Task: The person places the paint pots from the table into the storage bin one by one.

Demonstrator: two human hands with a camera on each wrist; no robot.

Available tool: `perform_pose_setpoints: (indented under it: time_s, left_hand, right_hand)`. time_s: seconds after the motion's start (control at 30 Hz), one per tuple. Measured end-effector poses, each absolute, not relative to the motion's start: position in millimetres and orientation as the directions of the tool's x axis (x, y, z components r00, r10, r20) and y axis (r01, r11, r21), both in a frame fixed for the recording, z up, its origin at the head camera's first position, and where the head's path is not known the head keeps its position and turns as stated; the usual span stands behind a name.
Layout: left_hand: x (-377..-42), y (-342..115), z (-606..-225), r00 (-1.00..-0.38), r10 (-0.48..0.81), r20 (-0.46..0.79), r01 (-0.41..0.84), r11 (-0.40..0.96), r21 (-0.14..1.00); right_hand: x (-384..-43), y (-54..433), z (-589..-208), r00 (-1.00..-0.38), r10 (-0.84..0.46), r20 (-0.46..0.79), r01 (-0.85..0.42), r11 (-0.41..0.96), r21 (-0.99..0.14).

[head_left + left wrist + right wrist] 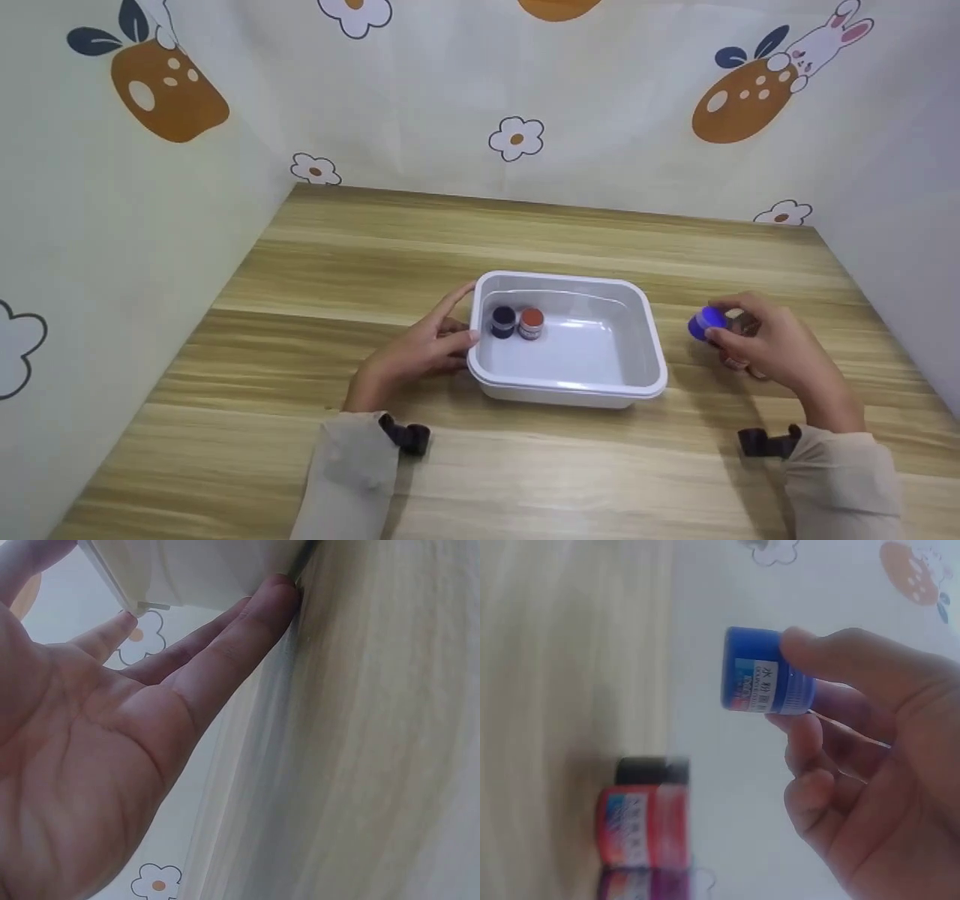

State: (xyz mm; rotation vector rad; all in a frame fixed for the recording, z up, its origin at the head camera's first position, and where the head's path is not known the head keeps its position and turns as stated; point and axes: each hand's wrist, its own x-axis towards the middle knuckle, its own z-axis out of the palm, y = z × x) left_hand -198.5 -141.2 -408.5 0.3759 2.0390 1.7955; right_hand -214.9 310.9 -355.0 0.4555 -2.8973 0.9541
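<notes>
A blue gouache paint jar is pinched between the thumb and fingers of my right hand, raised above the table. The right wrist view shows its printed label. My left hand touches the left side of a white plastic tub, its fingers fairly straight against the wall. Inside the tub, at the left, a dark-lidded jar stands beside an orange-red-lidded jar. Below my right hand, a red jar, a purple jar and a black one are partly visible.
The wood-grain tabletop meets pale walls printed with flowers, oranges and rabbits at the back and sides. The jars right of the tub are largely covered by my right hand in the head view.
</notes>
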Motion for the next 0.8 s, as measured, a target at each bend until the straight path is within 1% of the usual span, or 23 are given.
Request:
perform_pose_setpoints:
  time_s: [0.07,0.2,0.3,0.4,0.5,0.7,0.8]
  left_hand:
    - [-198,-142,-408,-0.889,0.443,-0.118,-0.058,0.148,0.987]
    - [-198,-142,-407,-0.891,0.436,-0.122,-0.059,0.156,0.986]
    - [-197,-142,-407,-0.892,0.434,-0.122,-0.058,0.159,0.986]
    - [-197,-142,-407,-0.895,0.429,-0.124,-0.057,0.165,0.985]
    - [-197,-143,-408,-0.896,0.425,-0.129,-0.062,0.168,0.984]
    - [-198,-143,-408,-0.890,0.441,-0.118,-0.056,0.152,0.987]
    - [-197,-142,-407,-0.885,0.452,-0.110,-0.054,0.135,0.989]
  right_hand:
    - [-216,303,-350,-0.935,-0.287,0.206,-0.353,0.748,-0.562]
    - [-222,287,-340,-0.877,-0.356,0.321,-0.477,0.713,-0.513]
    - [-227,274,-333,-0.845,-0.409,0.344,-0.534,0.684,-0.497]
    - [-232,260,-328,-0.821,-0.461,0.337,-0.572,0.665,-0.480]
    - [-237,248,-325,-0.814,-0.501,0.294,-0.579,0.654,-0.487]
    - [-246,227,-323,-0.834,-0.540,0.109,-0.514,0.691,-0.508]
    - [-251,218,-325,-0.825,-0.564,0.048,-0.510,0.704,-0.495]
